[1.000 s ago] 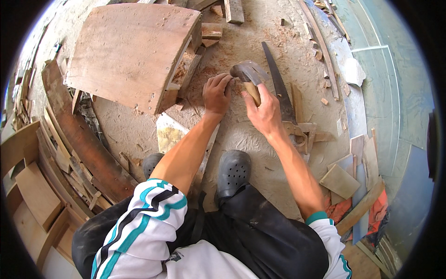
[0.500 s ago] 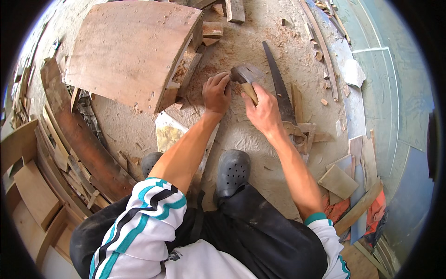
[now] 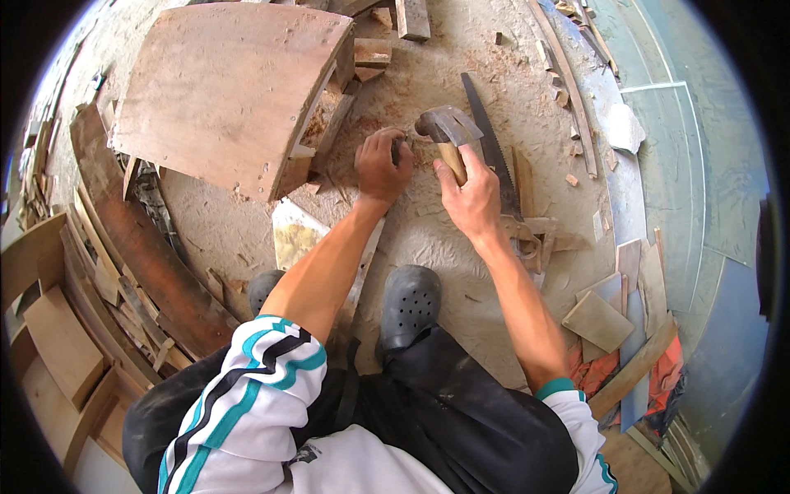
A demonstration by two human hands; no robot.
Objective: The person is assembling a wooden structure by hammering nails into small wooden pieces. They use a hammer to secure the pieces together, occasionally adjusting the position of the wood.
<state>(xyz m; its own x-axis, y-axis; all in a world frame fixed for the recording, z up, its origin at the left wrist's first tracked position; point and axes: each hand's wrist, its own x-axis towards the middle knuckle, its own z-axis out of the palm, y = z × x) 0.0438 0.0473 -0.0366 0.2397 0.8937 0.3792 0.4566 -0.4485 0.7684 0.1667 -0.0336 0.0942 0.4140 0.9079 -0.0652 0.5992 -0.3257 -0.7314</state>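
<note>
My right hand [image 3: 473, 193] is wrapped round the wooden handle of a claw hammer [image 3: 448, 128]. The hammer's grey metal head hangs in the middle, a little to the right of my left hand [image 3: 383, 165] and apart from it. My left hand has its fingers curled, with something small and dark showing between thumb and fingers; its kind I cannot make out. Below that forearm, a narrow pale board [image 3: 362, 267] lies partly hidden. To the right of the hammer, a handsaw [image 3: 496, 152] with a dark blade lies on the floor, its handle toward me.
A large curved plywood panel [image 3: 230, 90] on a wooden frame stands at the far left. Curved boards [image 3: 152, 239] and offcuts crowd the left side. Glass sheets [image 3: 675, 165] lie at the right, with scrap wood [image 3: 598, 321] and orange sheeting [image 3: 592, 372] nearer. Sawdust covers the floor.
The hammer has moved right and away from my left hand, its head now apart from the fingers. My left hand has turned slightly, showing the dark thing in its grip.
</note>
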